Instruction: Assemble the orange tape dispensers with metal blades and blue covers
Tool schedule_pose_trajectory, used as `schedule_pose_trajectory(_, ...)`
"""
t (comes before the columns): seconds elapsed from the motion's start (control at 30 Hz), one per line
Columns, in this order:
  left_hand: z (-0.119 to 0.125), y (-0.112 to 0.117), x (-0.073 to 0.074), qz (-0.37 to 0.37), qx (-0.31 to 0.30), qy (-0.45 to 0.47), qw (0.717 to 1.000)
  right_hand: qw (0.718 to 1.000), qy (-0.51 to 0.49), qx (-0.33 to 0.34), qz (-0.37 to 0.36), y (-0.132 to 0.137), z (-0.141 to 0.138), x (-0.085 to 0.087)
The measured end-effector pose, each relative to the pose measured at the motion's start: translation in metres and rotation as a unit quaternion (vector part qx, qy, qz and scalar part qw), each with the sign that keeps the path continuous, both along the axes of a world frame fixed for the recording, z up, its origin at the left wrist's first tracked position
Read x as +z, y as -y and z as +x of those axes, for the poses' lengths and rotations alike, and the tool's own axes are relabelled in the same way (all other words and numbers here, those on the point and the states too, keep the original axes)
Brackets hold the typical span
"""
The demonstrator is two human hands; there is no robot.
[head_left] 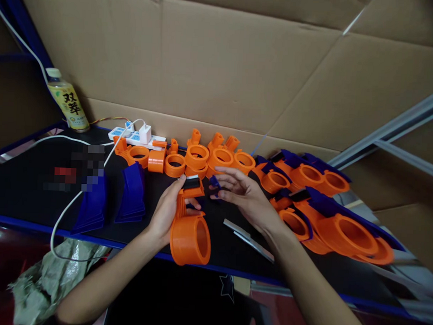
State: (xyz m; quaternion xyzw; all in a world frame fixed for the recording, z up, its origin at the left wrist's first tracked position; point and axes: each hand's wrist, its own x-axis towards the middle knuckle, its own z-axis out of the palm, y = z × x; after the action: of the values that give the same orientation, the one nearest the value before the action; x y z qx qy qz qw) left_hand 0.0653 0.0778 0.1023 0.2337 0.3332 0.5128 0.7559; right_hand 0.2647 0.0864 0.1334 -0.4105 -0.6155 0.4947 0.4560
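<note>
My left hand point(168, 209) grips an orange plastic tape-dispenser body point(190, 228) by its handle, the big ring end pointing toward me. A black toothed strip point(191, 182) sits at the top of that part, under my thumb. My right hand point(244, 195) hovers just right of it, fingers curled, pinching a small blue plastic piece point(215, 183). Both hands are over the black shelf top point(30, 198).
Several loose orange rings and bodies point(197, 157) lie behind. Assembled orange-and-blue dispensers point(328, 214) fill the right. Blue curved plates point(132, 192) stack at left. Metal blades point(249, 239) lie by my right wrist. A power strip point(135, 137), white cable and bottle point(67, 100) stand back left; cardboard behind.
</note>
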Motion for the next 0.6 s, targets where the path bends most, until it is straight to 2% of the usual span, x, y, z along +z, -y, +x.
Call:
schedule_pose_trajectory(0.07, 0.002, 0.003, 0.0, 0.011, -0.014, 0.005, 1.0, 1.0, 0.011, -0.003, 0.014, 0.005, -0.004, 0.004)
schedule_pose_trajectory(0.17, 0.004, 0.006, 0.001, 0.026, -0.036, 0.008, 0.999, 0.995, 0.09, -0.011, 0.036, 0.009, -0.009, 0.007)
schedule_pose_trajectory(0.3, 0.008, 0.01, 0.001, 0.051, -0.011, -0.006, 0.999, 0.984, 0.17, -0.018, 0.043, 0.011, -0.014, 0.006)
schedule_pose_trajectory(0.6, 0.012, 0.014, 0.0, 0.05, -0.045, 0.0, 0.998, 0.964, 0.211, -0.105, 0.124, 0.018, -0.024, -0.004)
